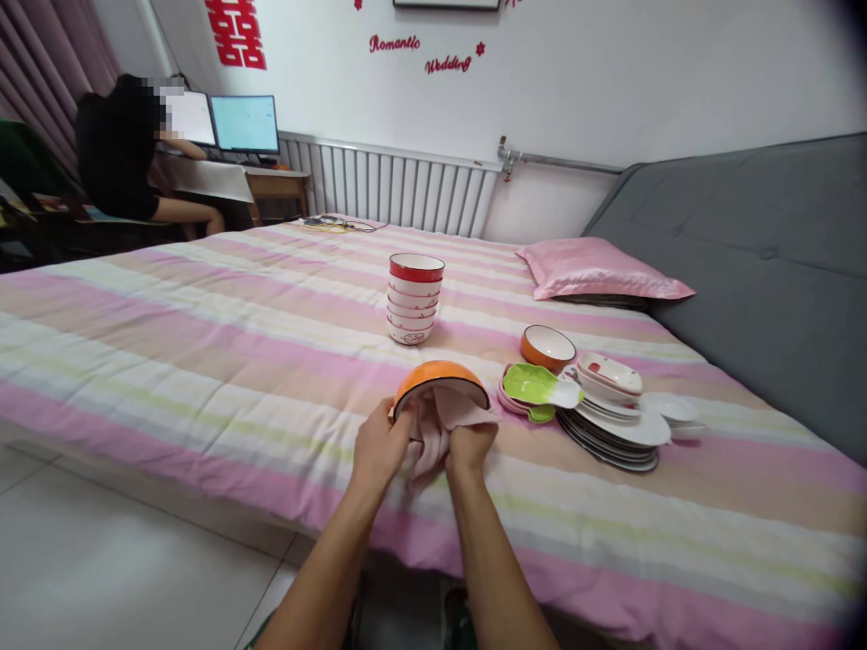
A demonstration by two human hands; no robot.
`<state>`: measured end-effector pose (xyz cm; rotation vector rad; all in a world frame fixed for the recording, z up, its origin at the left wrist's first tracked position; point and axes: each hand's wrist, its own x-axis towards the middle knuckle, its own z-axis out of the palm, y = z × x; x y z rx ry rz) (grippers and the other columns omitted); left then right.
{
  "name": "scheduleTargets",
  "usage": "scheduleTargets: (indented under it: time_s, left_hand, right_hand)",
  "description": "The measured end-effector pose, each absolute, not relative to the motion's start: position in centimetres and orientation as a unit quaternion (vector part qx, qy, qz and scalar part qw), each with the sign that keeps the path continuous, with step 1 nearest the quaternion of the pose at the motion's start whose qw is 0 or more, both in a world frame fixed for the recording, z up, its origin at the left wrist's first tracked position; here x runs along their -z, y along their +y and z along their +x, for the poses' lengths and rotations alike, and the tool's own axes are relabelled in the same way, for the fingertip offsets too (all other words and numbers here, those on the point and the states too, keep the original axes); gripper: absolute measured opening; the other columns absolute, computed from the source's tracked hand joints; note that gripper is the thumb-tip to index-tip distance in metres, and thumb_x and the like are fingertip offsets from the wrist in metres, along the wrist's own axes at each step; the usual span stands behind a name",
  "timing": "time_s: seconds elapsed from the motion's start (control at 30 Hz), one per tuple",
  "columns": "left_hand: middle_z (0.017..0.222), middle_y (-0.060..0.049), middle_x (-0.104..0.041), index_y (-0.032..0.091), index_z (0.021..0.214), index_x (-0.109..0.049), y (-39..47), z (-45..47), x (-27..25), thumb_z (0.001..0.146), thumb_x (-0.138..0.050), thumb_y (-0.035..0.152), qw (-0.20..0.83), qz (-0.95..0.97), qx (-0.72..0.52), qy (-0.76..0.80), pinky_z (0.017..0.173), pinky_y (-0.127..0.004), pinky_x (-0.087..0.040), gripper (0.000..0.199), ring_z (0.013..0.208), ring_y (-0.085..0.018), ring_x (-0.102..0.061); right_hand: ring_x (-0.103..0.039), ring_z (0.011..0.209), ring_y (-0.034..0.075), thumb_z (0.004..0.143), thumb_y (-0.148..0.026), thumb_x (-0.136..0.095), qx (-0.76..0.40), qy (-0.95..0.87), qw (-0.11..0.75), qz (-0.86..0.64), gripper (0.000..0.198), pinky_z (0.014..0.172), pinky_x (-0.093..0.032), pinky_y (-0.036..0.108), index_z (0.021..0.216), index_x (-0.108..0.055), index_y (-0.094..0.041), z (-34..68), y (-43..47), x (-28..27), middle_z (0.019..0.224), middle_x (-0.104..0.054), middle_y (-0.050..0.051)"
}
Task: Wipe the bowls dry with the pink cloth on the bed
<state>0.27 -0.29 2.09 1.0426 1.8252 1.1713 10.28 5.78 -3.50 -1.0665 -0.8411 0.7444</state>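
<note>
An orange bowl [440,372] with a white inside and dark rim is tilted on its side above the striped bed, its mouth toward me. My left hand [380,444] grips the bowl's left edge, thumb at the rim. A pale pink cloth [433,433] is bunched inside the bowl and hangs below it. My right hand [472,447] is closed on the cloth at the bowl's right side; its fingertips are hidden by the cloth. Behind the bowl stands a stack of white bowls [412,311], the top one with a red band.
To the right lie another orange bowl [547,347], green leaf-shaped dishes [532,384], stacked plates [610,442] and small white bowls [670,408]. A pink pillow [602,268] rests by the grey headboard [745,244]. Cables [339,223] lie at the far edge. A person [122,153] sits at a desk.
</note>
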Motion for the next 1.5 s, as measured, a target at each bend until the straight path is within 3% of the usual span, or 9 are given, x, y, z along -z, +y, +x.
scheduleTargets:
  time_s: [0.07,0.2,0.37,0.77,0.9,1.17,1.5]
  left_hand:
    - [0.086,-0.007,-0.068,0.021,0.105,-0.063,-0.4,-0.3,-2.5,0.081,-0.05,0.044,0.277,0.448,-0.42,0.739,0.063,-0.027,-0.043,0.036,0.078,-0.022,-0.064]
    - [0.076,-0.009,-0.068,0.02,0.086,-0.066,-0.5,-0.8,-3.1,0.084,-0.044,0.041,0.147,0.513,-0.304,0.789,0.058,-0.028,-0.035,0.031,0.076,-0.026,-0.063]
    - [0.07,-0.013,-0.067,0.017,0.073,-0.065,-0.3,-1.1,-2.8,0.086,-0.039,0.035,0.18,0.512,-0.289,0.789,0.055,-0.029,-0.034,0.034,0.071,-0.027,-0.064]
    - [0.064,-0.012,-0.068,0.014,0.074,-0.065,0.0,-0.8,-1.0,0.086,-0.036,0.035,0.291,0.449,-0.37,0.76,0.05,-0.03,-0.044,0.038,0.048,-0.022,-0.064]
    - [0.065,-0.012,-0.068,0.013,0.076,-0.065,0.2,-0.6,-0.5,0.086,-0.037,0.036,0.304,0.426,-0.4,0.752,0.05,-0.03,-0.046,0.037,0.049,-0.022,-0.064]
    - [0.074,-0.013,-0.068,0.012,0.082,-0.064,0.3,-0.2,-0.2,0.085,-0.039,0.035,0.319,0.39,-0.457,0.733,0.045,-0.028,-0.047,0.033,0.051,-0.021,-0.065]
    - [0.079,-0.013,-0.068,0.012,0.085,-0.065,0.4,0.0,-0.2,0.083,-0.043,0.033,0.294,0.35,-0.513,0.726,0.047,-0.027,-0.049,0.031,0.061,-0.021,-0.065]
  right_hand:
    - [-0.064,0.079,0.023,0.063,-0.022,-0.057,-0.314,-0.401,0.715,-0.479,0.024,0.073,-0.052,0.036,0.083,-0.065,-0.011,10.9,5.8,3.0,0.087,-0.07,0.013]
    - [-0.064,0.079,0.023,0.068,-0.023,-0.054,-0.259,-0.479,0.692,-0.474,0.023,0.074,-0.051,0.034,0.083,-0.067,-0.012,11.3,5.1,1.5,0.085,-0.07,0.012]
    - [-0.063,0.074,0.023,0.068,-0.025,-0.053,-0.208,-0.524,0.657,-0.5,0.021,0.068,-0.05,0.031,0.081,-0.066,-0.013,11.2,4.9,1.0,0.081,-0.069,0.011]
    - [-0.063,0.07,0.021,0.067,-0.024,-0.054,-0.277,-0.488,0.649,-0.513,0.018,0.067,-0.049,0.03,0.078,-0.063,-0.013,11.4,5.6,1.9,0.08,-0.069,0.011]
    - [-0.063,0.072,0.021,0.065,-0.021,-0.053,-0.304,-0.463,0.654,-0.514,0.02,0.067,-0.05,0.03,0.08,-0.063,-0.013,10.9,5.9,2.5,0.082,-0.07,0.012]
    - [-0.064,0.063,0.022,0.063,-0.021,-0.055,-0.374,-0.418,0.642,-0.523,0.02,0.05,-0.046,0.027,0.075,-0.066,-0.01,9.7,5.9,4.1,0.07,-0.07,0.011]
    - [-0.066,0.07,0.023,0.064,-0.021,-0.055,-0.434,-0.422,0.631,-0.485,0.024,0.058,-0.049,0.027,0.08,-0.071,-0.013,8.0,5.1,4.5,0.074,-0.072,0.009]
